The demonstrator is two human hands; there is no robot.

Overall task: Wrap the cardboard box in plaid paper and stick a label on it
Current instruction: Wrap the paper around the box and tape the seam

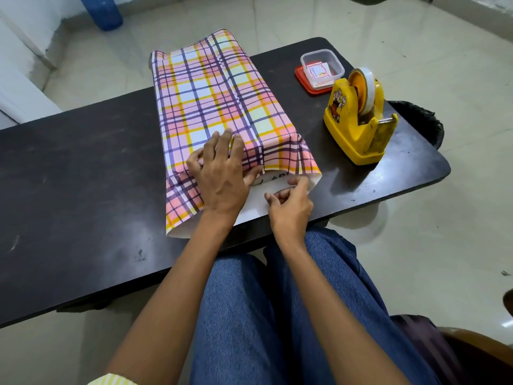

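Note:
Pink, yellow and purple plaid paper (pixel 216 101) covers the top and sides of a box lying lengthwise on the dark table (pixel 83 176). At the near end the paper hangs open, and the box's white end face (pixel 273 180) with some printed letters shows through. My left hand (pixel 222 176) presses flat on the near left corner, folding the side flap inward. My right hand (pixel 288 204) pinches the paper's lower right edge at the open end. Labels (pixel 319 72) lie in a clear plastic container (pixel 337 65).
A yellow tape dispenser (pixel 358 126) with a roll of clear tape stands right of the box. The clear container sits on a red lid (pixel 301 79) behind it. A black bin bag (pixel 424 120) lies past the table's right edge. My knees are under the near edge.

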